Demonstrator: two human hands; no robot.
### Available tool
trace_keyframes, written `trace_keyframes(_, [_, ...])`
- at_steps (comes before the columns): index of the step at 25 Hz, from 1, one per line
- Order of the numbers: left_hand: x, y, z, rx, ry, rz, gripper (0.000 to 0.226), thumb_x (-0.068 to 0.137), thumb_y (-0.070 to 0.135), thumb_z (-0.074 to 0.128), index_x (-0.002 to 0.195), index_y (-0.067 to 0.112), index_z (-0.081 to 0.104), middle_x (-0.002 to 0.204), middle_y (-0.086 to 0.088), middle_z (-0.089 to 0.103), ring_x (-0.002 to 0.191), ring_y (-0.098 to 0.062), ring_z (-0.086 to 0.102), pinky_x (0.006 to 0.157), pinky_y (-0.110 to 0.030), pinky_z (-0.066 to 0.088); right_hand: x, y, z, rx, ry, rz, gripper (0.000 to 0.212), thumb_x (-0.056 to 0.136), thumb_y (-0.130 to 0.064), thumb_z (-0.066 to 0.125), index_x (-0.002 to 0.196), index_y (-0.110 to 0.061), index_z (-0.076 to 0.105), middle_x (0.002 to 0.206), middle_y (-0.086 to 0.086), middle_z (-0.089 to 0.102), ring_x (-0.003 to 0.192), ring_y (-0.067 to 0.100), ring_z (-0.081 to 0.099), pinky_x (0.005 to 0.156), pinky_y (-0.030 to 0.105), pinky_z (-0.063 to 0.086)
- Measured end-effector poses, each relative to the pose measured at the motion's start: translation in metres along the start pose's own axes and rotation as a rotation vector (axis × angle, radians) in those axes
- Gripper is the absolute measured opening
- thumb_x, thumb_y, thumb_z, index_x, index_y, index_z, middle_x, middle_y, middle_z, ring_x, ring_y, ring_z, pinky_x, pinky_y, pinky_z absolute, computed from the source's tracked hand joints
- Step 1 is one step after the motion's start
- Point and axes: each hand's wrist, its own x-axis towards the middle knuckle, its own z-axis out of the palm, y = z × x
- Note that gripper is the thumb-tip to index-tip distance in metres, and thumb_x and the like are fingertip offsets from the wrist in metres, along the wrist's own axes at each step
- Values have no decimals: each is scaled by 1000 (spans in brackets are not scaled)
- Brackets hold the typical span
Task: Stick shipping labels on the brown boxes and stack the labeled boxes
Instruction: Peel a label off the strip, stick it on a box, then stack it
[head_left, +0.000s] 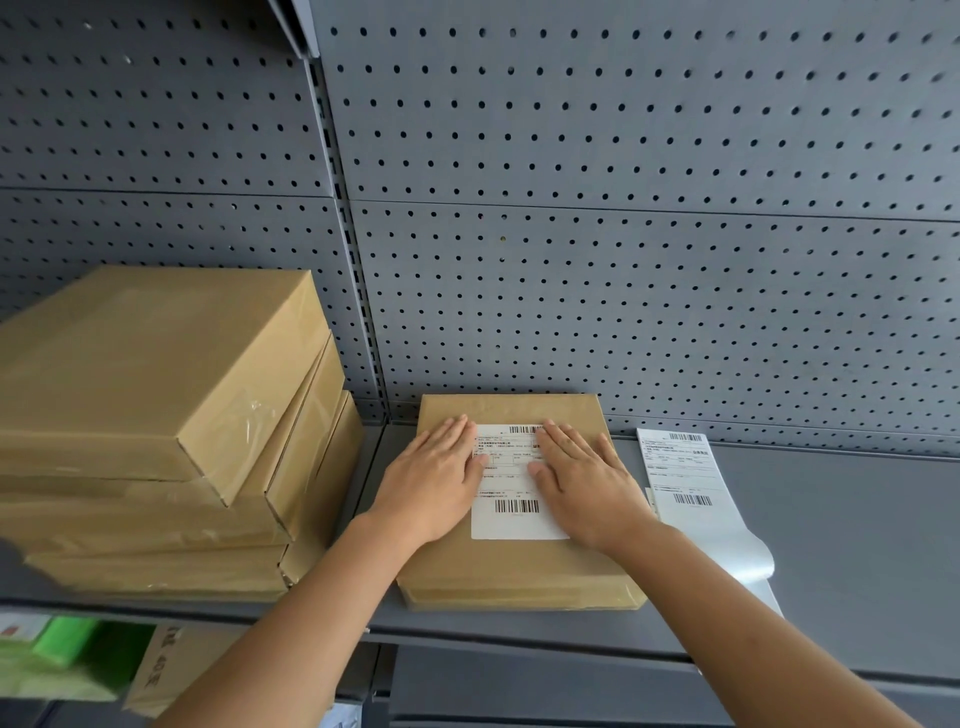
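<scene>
Both hands, left hand and right hand, lie flat and open, pressing the shipping label onto the brown box.

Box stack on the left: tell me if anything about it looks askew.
Yes. The stack of boxes is uneven: the top box sits turned relative to the ones beneath, so its corners and edges do not line up with them. By contrast, the label under both hands lies roughly square on the single box.
</scene>
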Motion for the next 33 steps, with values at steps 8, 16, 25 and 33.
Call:
trace_keyframes(8, [-43,31,-3,-18,29,198,57,110,38,17,162,20,5,170,5,1,155,-3,-2,128,-29,1,-39,-23,-3,29,4,-143,69,100,-56,7,160,-21,12,168,-7,7,154,6,0,123,33,-7])
trace_keyframes(16, [-51,30,8,41,5,177,58,109,41,14,162,21,3,170,6,-2,155,-2,-5,128,-30,1,-51,-19,5,-35,-7,-107,89,83,-62,-13,160,-24,8,168,-10,3,153,3,-2,126,41,-3])
trace_keyframes(25, [-69,24,-2,-19,-15,86,60,108,44,11,162,20,-4,169,8,-10,154,-1,-11,127,-28,-4,-69,-9,2,3,68,-15,92,83,-64,-12,161,-20,10,168,-10,2,153,4,-4,124,35,-9])
trace_keyframes(33, [-98,43,6,31,-55,223,69,99,49,-11,161,20,-6,163,11,-19,153,0,-16,128,-33,2,-95,-29,29,-59,128,-182,69,104,-49,2,155,-17,35,161,-3,30,150,13,27,118,38,6])
